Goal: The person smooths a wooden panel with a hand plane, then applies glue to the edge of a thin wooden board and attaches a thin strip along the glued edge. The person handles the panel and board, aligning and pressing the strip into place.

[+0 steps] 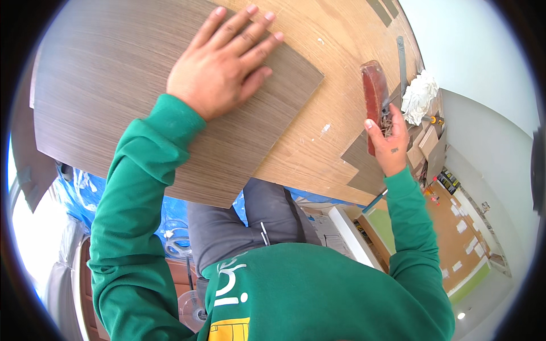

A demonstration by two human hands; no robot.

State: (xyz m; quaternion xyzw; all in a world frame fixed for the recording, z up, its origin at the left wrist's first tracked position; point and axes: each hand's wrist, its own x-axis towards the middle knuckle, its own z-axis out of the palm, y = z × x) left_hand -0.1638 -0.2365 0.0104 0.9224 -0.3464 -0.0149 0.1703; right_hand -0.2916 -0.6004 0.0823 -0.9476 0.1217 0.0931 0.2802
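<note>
My left hand [219,65] lies flat with spread fingers on a large grey-brown wood-grain panel [227,148], close to its far edge. The panel rests on a pale wooden worktop [304,142] and its near corner overhangs the front. At the right, my right hand [391,142] is closed round a sanding block [373,94] with a long reddish-brown face, held raised over the worktop and apart from the panel. My palm and fingers partly hide the block's back and lower end.
Beyond the right hand are a crumpled white cloth [420,98], a flat grey metal strip [402,62] and a yellow-and-black handled tool [435,120]. Brown board offcuts [367,162] lie at the worktop's right end. Blue sheeting [85,196] covers the floor below.
</note>
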